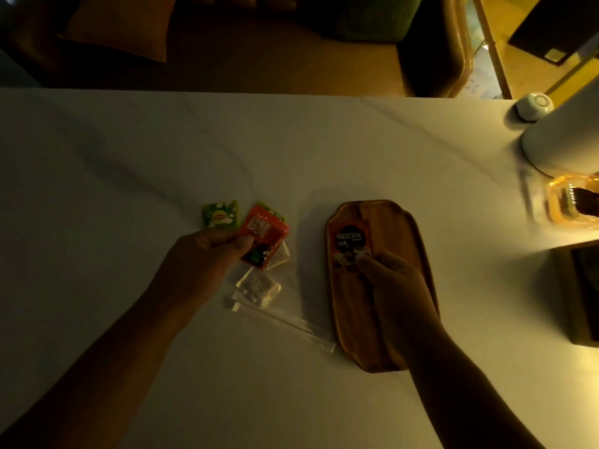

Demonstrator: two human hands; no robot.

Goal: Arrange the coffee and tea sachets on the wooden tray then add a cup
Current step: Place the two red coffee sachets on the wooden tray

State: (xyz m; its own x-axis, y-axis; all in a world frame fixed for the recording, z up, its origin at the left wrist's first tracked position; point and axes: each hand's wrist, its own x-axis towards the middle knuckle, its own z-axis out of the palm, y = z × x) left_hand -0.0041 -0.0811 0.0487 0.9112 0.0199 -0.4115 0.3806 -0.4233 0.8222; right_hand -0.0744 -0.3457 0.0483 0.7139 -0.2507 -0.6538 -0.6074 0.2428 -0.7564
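Nearest, a clear-wrapped stirrer lies on the white bench, beside a clear packet. The right hand pinches a Nescafe sachet flat against the left side of the wooden tray. The left hand is closed on a red coffee sachet, off the tray. Just beyond it lies a green tea sachet. At the far right corner sits an upturned white cup.
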